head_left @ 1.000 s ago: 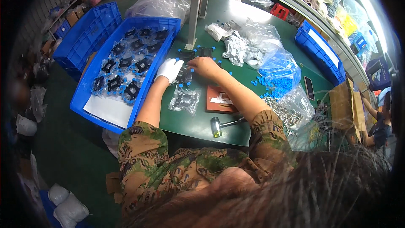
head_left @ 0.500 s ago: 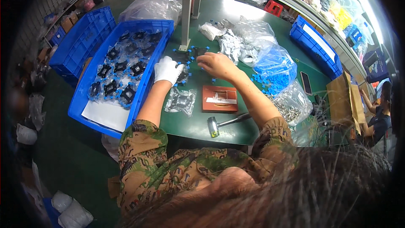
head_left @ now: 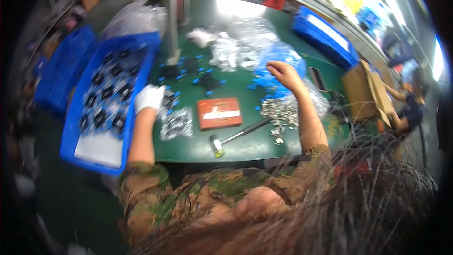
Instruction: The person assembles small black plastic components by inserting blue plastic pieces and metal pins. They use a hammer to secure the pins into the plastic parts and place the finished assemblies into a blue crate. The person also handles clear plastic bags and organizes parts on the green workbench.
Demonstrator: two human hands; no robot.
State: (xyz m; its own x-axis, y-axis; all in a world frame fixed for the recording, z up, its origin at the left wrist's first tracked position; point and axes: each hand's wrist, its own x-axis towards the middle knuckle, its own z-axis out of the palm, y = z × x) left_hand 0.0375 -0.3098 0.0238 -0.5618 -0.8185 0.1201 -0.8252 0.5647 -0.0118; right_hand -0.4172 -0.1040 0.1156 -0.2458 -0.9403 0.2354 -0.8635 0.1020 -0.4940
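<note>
My left hand (head_left: 150, 98), in a white glove, rests at the left side of the green table. Its fingers touch or nearly touch a black part with blue corner pieces (head_left: 171, 100); blur hides their grip. Just nearer lies a similar black part in a clear bag (head_left: 177, 123). More black parts with blue corners (head_left: 207, 81) lie farther back. My bare right hand (head_left: 285, 74) hangs over a bag of blue pieces (head_left: 269, 81), fingers curled together; whatever they may hold is too blurred to make out. Small metal pieces (head_left: 278, 112) are spread beside the right forearm.
A red box (head_left: 219, 114) and a hammer (head_left: 238, 133) lie in the middle. At left, a blue crate (head_left: 71, 134) holds several bagged parts. Silver and clear bags (head_left: 236, 49), a phone (head_left: 317, 79) and an upright post (head_left: 172, 28) stand or lie around. Another person (head_left: 410, 104) is at far right.
My right hand has left the black parts and moved right, over the blue pieces. My left hand has drawn back a little nearer and left. The whole view has shifted.
</note>
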